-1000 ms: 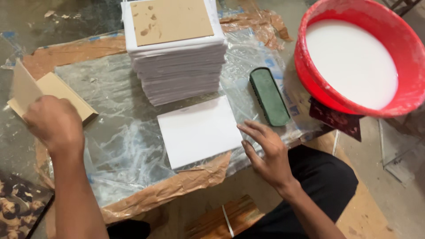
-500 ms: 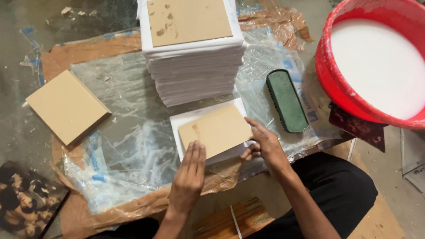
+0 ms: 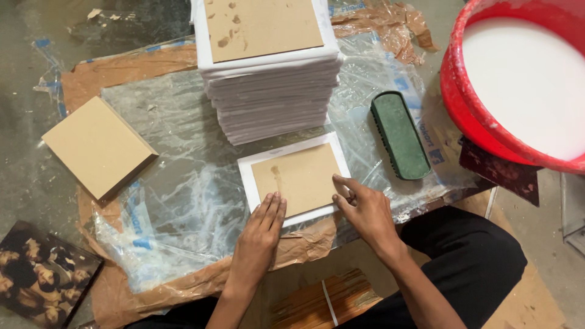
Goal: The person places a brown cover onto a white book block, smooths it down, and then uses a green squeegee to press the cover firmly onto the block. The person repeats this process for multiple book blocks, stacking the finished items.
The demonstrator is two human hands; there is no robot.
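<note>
Far left of the white sheet (image 3: 292,180), a dark photo print (image 3: 42,271) lies by a tan board stack (image 3: 96,146). On the sheet lies a tan board (image 3: 300,178); the left hand (image 3: 261,234) and right hand (image 3: 364,210) press it flat, fingers spread, gripping nothing. Behind stands a white stack (image 3: 271,91); rightward, a green brush (image 3: 399,135) and a red basin (image 3: 481,131) of white liquid. Plastic film (image 3: 183,183) covers the bench.

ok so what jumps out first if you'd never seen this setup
The big red tub of white liquid at the upper right grabs the eye first. Next is the tall stack of white sheets at top centre, topped by a tan board. In the middle, the left hand and right hand press a tan board onto a white sheet.
</note>
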